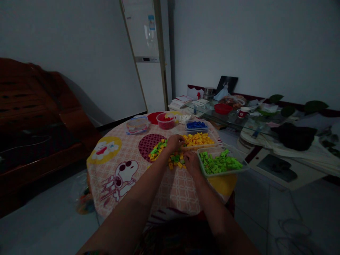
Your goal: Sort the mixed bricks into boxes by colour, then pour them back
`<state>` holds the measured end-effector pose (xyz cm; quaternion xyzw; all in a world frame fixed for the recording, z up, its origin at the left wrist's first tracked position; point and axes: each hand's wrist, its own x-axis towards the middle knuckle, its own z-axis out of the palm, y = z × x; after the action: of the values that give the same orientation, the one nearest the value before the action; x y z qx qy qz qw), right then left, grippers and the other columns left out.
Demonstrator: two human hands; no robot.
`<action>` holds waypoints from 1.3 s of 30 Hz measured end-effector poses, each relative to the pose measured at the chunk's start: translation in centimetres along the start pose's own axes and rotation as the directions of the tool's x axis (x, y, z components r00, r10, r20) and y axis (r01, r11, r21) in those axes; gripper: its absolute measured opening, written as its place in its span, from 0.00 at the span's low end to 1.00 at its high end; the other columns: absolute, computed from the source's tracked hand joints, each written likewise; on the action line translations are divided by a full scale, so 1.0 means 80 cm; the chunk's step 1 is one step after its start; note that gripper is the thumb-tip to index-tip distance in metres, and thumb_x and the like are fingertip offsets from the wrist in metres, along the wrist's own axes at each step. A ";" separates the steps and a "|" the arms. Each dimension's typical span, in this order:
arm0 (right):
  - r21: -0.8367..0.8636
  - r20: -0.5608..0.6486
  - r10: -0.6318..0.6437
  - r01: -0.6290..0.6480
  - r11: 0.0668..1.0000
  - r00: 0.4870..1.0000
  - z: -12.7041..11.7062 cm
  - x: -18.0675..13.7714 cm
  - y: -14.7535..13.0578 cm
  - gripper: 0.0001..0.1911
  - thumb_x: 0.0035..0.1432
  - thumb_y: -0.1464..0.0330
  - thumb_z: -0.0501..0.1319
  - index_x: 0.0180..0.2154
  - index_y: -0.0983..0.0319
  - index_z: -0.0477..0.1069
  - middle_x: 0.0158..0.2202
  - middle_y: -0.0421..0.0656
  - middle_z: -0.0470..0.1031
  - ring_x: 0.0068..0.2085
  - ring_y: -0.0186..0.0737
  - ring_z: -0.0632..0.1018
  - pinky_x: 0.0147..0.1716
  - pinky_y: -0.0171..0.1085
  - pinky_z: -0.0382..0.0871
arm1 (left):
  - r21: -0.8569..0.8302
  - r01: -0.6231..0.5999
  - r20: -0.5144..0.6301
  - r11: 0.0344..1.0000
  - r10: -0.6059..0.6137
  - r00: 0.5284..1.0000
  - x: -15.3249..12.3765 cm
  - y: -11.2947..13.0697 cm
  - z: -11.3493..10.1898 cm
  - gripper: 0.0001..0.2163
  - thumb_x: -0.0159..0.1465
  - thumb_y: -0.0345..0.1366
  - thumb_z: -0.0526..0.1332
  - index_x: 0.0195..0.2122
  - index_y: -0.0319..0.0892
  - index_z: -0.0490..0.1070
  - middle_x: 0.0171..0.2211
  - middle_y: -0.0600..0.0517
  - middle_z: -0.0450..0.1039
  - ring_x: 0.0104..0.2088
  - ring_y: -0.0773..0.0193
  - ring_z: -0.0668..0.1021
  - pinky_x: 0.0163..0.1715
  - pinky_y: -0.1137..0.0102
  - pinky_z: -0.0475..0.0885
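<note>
A loose pile of small yellow and green bricks point(159, 150) lies on a round table with a cartoon-print cloth point(119, 170). My left hand point(174, 142) rests at the pile's far edge, next to a clear tray of yellow bricks point(198, 139), its fingers curled; what they hold is too small to make out. My right hand point(191, 163) sits on the near side of the pile, knuckles up, fingers bent down into the bricks. It is beside a clear tray of green bricks point(220, 163).
Behind stand a tray of blue bricks point(196, 125), a red-filled tub point(166, 121), an empty clear box point(137, 125) and a red plate point(154, 117). A cluttered glass table point(233, 113) is at right, a wooden sofa point(34, 124) at left, a tall white unit point(148, 53) behind.
</note>
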<state>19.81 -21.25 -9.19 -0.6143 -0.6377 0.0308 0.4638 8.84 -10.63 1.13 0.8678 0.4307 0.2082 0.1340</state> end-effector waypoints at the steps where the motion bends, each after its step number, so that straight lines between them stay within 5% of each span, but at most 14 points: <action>1: -0.002 0.003 0.006 -0.006 1.000 1.000 0.000 0.000 0.000 0.12 0.59 0.76 0.56 0.30 0.62 0.77 0.34 0.46 0.78 0.39 0.43 0.74 0.44 0.39 0.64 | 0.087 0.021 0.044 0.996 -0.025 0.999 0.004 0.007 0.002 0.10 0.60 0.32 0.63 0.39 0.43 0.83 0.40 0.46 0.83 0.40 0.59 0.81 0.41 0.71 0.72; 5: -0.019 0.012 0.020 -0.020 1.000 1.000 0.000 0.000 0.003 0.12 0.58 0.76 0.56 0.32 0.62 0.78 0.36 0.48 0.79 0.41 0.45 0.75 0.46 0.40 0.65 | 0.319 0.060 0.151 0.946 -0.113 0.982 0.017 0.029 0.007 0.13 0.63 0.35 0.62 0.45 0.40 0.82 0.43 0.39 0.82 0.46 0.51 0.82 0.46 0.65 0.74; 10: -0.033 0.002 0.017 -0.017 0.999 1.000 0.002 -0.001 0.003 0.13 0.56 0.78 0.56 0.33 0.61 0.79 0.35 0.47 0.79 0.41 0.45 0.75 0.45 0.40 0.66 | 0.412 0.024 0.176 0.911 -0.105 0.979 0.027 0.040 0.013 0.17 0.63 0.37 0.62 0.51 0.36 0.78 0.45 0.34 0.80 0.50 0.46 0.80 0.49 0.60 0.75; 21: -0.029 -0.010 0.016 -0.016 0.999 1.000 0.002 -0.002 -0.001 0.13 0.56 0.79 0.56 0.31 0.62 0.78 0.36 0.47 0.79 0.41 0.44 0.75 0.47 0.40 0.66 | 0.374 0.135 0.131 0.917 -0.196 0.972 0.034 0.037 0.022 0.18 0.62 0.40 0.63 0.50 0.37 0.79 0.45 0.35 0.80 0.51 0.47 0.80 0.50 0.62 0.75; 39: -0.043 -0.038 0.006 -0.008 0.999 0.999 0.002 -0.002 -0.001 0.14 0.56 0.78 0.55 0.31 0.61 0.79 0.34 0.46 0.79 0.40 0.43 0.75 0.46 0.40 0.66 | 0.350 0.152 0.146 0.924 -0.215 0.966 0.038 0.038 0.024 0.18 0.60 0.40 0.66 0.50 0.38 0.79 0.45 0.35 0.80 0.50 0.46 0.81 0.49 0.61 0.75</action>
<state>19.59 -21.33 -9.36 -0.6267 -0.6271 0.0071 0.4625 13.49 -10.08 1.40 0.8489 0.5255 0.0381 0.0419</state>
